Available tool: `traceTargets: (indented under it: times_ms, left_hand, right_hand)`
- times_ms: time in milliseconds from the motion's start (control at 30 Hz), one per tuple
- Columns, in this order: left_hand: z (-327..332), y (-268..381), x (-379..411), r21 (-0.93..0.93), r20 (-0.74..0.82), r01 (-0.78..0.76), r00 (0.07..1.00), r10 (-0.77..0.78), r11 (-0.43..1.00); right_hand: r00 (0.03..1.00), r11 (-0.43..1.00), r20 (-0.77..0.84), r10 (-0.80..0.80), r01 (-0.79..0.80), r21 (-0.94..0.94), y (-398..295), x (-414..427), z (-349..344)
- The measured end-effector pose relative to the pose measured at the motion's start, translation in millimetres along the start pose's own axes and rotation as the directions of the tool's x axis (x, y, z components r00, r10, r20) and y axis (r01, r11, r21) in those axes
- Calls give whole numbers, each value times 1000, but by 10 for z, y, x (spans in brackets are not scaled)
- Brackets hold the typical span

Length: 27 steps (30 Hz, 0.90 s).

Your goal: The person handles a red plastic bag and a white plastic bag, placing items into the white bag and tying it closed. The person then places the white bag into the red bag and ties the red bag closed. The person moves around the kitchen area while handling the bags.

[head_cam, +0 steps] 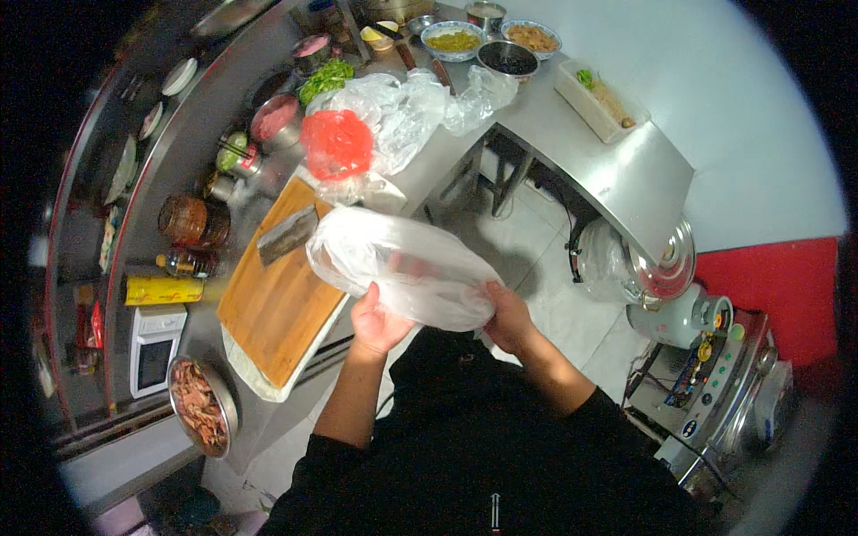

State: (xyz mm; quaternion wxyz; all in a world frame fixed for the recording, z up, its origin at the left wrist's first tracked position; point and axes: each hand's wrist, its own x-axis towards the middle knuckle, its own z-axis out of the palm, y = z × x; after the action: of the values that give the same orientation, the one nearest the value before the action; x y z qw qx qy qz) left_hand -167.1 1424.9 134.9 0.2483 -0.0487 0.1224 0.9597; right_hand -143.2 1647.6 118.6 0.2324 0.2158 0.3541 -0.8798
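Note:
A translucent plastic bag (415, 268), puffed out and long, spans the space between my two hands, in front of my black top. My left hand (377, 321) is at its near left edge, thumb up, with the fingers partly hidden behind the film. The bag's right end is gripped by my right hand (506, 315). To the left lies a wooden cutting board (288, 301), resting on a pale slab, with a cleaver (287, 234) on its upper part. Past the bag are a red plastic bag (337, 144) and a heap of clear plastic bags (409, 114).
A steel bowl of meat pieces (201, 405) stands at lower left, near a white kitchen scale (157, 348). Bowls of food, such as a blue-patterned bowl (454, 41), line the far counter beside a rectangular plastic container (596, 100). A gas cylinder (670, 318) stands at right.

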Motion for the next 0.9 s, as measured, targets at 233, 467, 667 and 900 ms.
traceTargets:
  times_ms: [233,467,667,900]
  left_hand:
    - [5,576,1003,122,142,-78,988,60,990]
    - [39,778,1748,-95,-71,-154,987,147,984]
    - [-64,966,1761,138,-52,-384,918,394,913]
    - [566,1258,2028,175,-315,-532,767,559,829]
  right_hand:
    - [966,686,255,39,160,-710,-1039,784,175]
    - [953,369,273,127,210,-905,-1513,1264,564]
    - [877,603,360,317,107,-791,-1582,1959,425]
    - [707,308,456,540,338,-889,-2133,2760,753]
